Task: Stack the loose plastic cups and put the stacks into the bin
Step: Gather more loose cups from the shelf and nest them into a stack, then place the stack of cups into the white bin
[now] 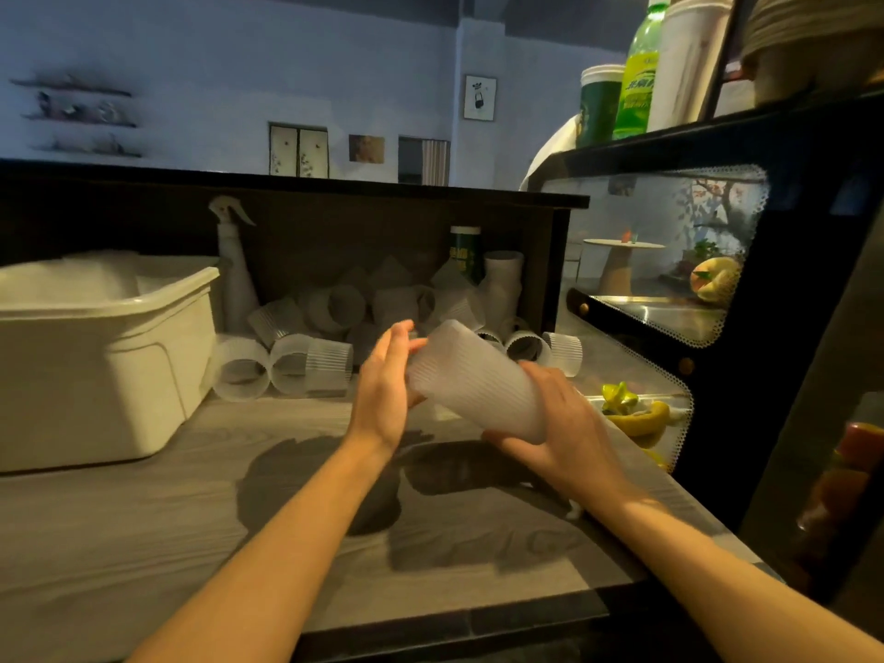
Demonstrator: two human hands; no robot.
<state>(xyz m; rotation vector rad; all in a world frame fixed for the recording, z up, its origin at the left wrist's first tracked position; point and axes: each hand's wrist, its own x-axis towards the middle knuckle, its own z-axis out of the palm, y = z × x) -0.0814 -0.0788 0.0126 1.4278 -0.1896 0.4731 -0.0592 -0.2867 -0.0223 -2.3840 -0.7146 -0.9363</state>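
Note:
A stack of ribbed translucent plastic cups [471,382] lies tilted in the air above the grey counter. My right hand [557,430] grips its lower, wider end from underneath. My left hand [387,380] presses its palm and straight fingers against the stack's upper left end. Several loose cups [287,363] lie on their sides behind the hands, with more heaped against the dark back panel [382,299]. The white plastic bin [103,356] stands on the counter at the left, apart from both hands.
A white spray bottle [234,265] stands beside the bin's far corner. A green can [465,253] and a tall white cup stack [503,284] stand at the back right. A glass display case [669,279] with fruit borders the counter on the right.

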